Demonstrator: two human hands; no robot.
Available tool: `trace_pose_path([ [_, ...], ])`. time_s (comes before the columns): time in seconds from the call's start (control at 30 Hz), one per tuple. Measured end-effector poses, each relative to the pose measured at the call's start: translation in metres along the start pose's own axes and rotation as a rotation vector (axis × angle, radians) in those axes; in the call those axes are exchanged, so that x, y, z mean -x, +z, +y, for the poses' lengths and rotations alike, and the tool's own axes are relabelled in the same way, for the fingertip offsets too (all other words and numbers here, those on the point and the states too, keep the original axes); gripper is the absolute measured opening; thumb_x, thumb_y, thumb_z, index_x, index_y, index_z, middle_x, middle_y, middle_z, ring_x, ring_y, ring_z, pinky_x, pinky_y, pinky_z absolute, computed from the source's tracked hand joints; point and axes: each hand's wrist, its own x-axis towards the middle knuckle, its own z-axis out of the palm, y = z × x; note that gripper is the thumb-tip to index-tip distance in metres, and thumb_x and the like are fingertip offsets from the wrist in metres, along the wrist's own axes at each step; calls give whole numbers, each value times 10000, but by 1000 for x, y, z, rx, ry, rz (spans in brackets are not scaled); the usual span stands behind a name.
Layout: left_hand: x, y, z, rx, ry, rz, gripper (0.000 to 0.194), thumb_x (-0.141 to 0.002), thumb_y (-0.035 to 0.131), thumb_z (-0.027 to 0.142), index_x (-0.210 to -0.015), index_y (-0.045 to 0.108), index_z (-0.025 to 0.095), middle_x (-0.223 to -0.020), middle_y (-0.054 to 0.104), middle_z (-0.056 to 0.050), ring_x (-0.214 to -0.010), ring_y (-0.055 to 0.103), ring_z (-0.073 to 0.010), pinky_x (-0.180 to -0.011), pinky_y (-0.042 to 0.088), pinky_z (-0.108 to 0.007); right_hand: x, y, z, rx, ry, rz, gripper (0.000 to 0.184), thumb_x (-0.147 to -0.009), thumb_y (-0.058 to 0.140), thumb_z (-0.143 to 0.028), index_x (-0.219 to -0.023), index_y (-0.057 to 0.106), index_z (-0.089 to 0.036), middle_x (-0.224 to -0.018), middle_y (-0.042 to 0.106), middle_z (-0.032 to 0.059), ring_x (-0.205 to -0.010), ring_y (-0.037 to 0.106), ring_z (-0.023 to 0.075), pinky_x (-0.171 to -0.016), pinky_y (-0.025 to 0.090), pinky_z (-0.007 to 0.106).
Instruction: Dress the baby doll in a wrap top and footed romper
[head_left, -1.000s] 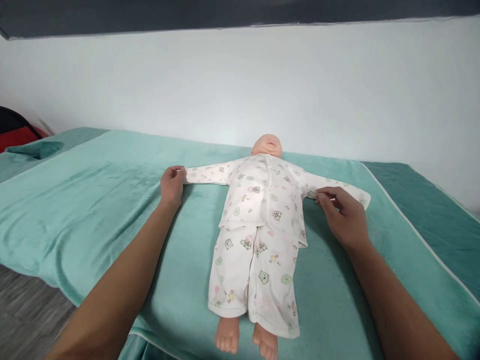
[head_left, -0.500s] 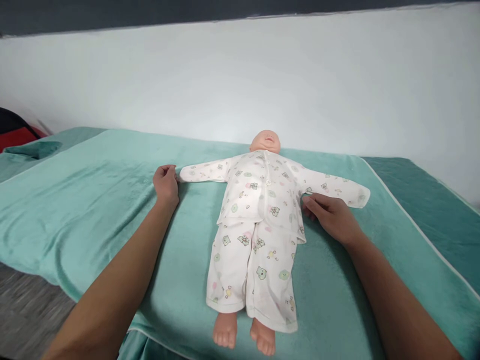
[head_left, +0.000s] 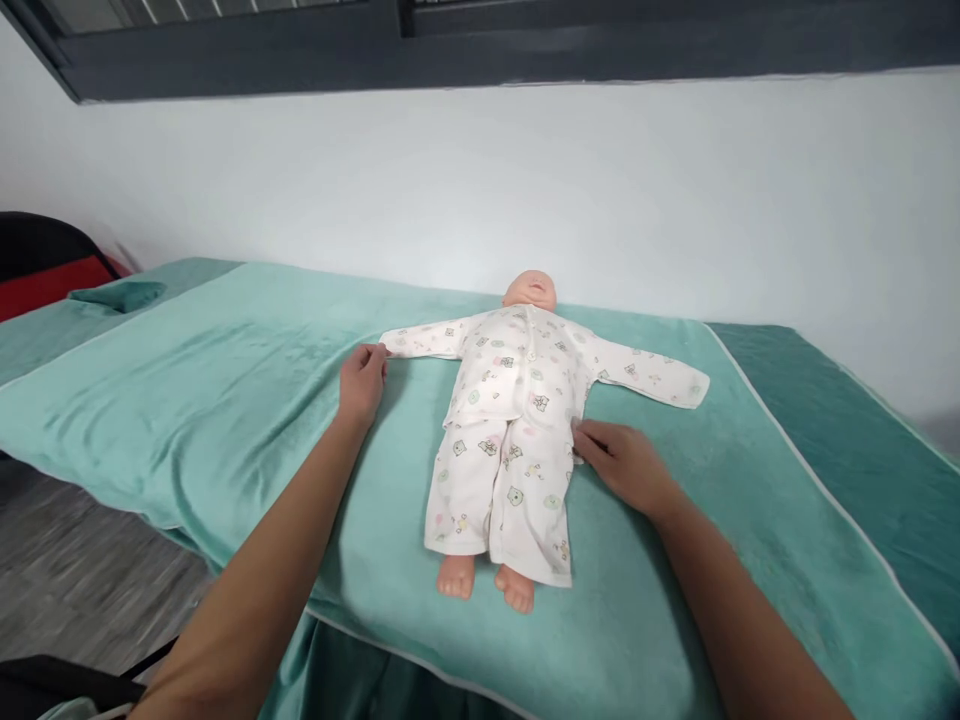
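A baby doll (head_left: pixel 531 290) lies on its back, arms out to the sides, its bare feet toward me. It wears a white printed long-sleeved shirt (head_left: pixel 499 365) and matching trousers (head_left: pixel 461 500). My left hand (head_left: pixel 364 382) is closed at the end of the sleeve on the left, its fingertips pinching the cuff. My right hand (head_left: pixel 626 465) pinches the shirt's lower side edge, beside the doll's hip. Both sleeves cover the doll's hands.
Beneath the doll spreads a light green blanket (head_left: pixel 247 360) with a pale edge, over a darker green cover (head_left: pixel 817 380). A white wall (head_left: pixel 420 190) stands behind. At the far left is a black and red object (head_left: pixel 52 285), and grey floor (head_left: pixel 97 530) shows below.
My right hand has moved from under the doll's arm down to the shirt's hem. My left hand has stayed at the sleeve end. The view has tilted up, showing more wall and dark frame.
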Motion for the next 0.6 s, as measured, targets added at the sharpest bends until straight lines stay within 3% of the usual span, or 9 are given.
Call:
trace_pose_path([
  [0.2, 45, -21, 11, -152, 26, -124, 263, -874, 582, 442, -756, 655, 219, -555, 508, 22, -527, 451, -144, -546, 349, -278, 32, 12, -17, -35, 13, 17, 232, -965, 421, -402, -843, 535, -241, -794, 664, 21, -741, 604, 223, -654, 376, 321],
  [0.3, 72, -54, 16, -313, 52, -151, 295, -879, 562, 486, -768, 662, 232, -552, 507, 23, -539, 456, -158, -554, 348, -289, 37, 11, -15, -151, 13, 10, 233, -966, 444, -413, -888, 584, -245, -792, 648, 13, -753, 591, 211, -695, 406, 327],
  [0.37, 94, -93, 12, -446, 77, -108, 331, -881, 538, 525, -788, 663, 234, -574, 532, 21, -564, 475, -166, -570, 370, -291, 34, 5, -8, -283, 55, -9, 248, -960, 478, -451, -922, 612, -246, -758, 618, 0, -724, 561, 190, -694, 411, 318],
  [0.53, 159, -232, -12, -845, 31, -56, 466, -854, 483, 665, -882, 666, 238, -852, 715, -5, -772, 637, -206, -727, 503, -309, 15, -20, 15, -655, 247, -169, 346, -903, 578, -551, -844, 598, -210, -694, 559, -11, -600, 470, 130, -559, 362, 271],
  [0.6, 186, -275, -8, -987, 25, -74, 533, -810, 448, 779, -828, 638, 281, -823, 716, 32, -779, 662, -216, -740, 543, -339, 10, -26, 23, -788, 273, -201, 377, -904, 578, -574, -827, 587, -205, -689, 548, -12, -575, 450, 116, -521, 333, 257],
])
